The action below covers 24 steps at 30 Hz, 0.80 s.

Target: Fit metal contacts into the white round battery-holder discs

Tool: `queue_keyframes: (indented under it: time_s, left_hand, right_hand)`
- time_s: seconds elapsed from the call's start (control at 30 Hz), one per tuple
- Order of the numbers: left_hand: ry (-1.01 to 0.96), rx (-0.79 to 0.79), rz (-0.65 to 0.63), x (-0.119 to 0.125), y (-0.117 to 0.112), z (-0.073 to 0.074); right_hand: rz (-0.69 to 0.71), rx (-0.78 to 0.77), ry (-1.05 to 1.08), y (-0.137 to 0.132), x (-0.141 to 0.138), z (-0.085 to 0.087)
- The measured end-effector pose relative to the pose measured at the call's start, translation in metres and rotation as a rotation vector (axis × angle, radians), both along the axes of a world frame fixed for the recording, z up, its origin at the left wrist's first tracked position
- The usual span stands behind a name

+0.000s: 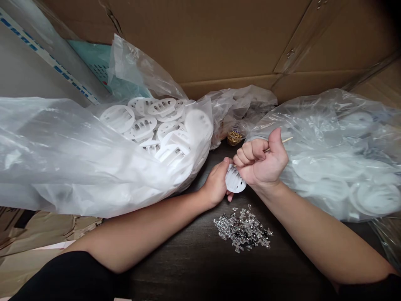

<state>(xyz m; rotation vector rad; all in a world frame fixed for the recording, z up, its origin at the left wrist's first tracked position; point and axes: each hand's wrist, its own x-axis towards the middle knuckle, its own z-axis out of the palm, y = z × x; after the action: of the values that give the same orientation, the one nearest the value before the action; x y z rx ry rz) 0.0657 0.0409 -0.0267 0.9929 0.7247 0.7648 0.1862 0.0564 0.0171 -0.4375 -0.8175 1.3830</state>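
Note:
My left hand [216, 182] grips a round white plastic disc [235, 180] with slots and small metal parts on it, thumb along its upper edge. Closed in a fist, my right hand [263, 159] is wrapped round a thin wooden stick [287, 139], whose end pokes out past the thumb. The right fist rests close against the disc's upper right side; the stick's other end is hidden by the fingers. Below both hands, a pile of small shiny metal pieces [243, 229] lies on the dark tabletop [175, 259].
A large clear bag [78, 159] of similar white discs [171, 129] lies open on the left. Another bag [341, 167] with white discs is at the right. Between them a smaller plastic bag holds gold-coloured pieces [234, 137]. Cardboard [200, 42] stands behind.

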Motion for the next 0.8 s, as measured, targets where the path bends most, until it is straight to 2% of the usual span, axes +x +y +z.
queue_keyframes:
  time_s: [0.3, 0.53, 0.8]
  left_hand:
    - [0.033, 0.039, 0.027, 0.0004, -0.0026, 0.0018]
    - [0.003, 0.027, 0.005, -0.0002, -0.0012, 0.0021]
    - [-0.007, 0.018, 0.011, 0.0015, 0.0005, 0.0006]
  right_hand:
    - [-0.013, -0.051, 0.004, -0.0027, -0.0084, 0.0006]
    - [-0.026, -0.016, 0.021, -0.0035, -0.0054, 0.0021]
    - [-0.023, 0.009, -0.051, -0.0021, -0.0064, 0.0002]
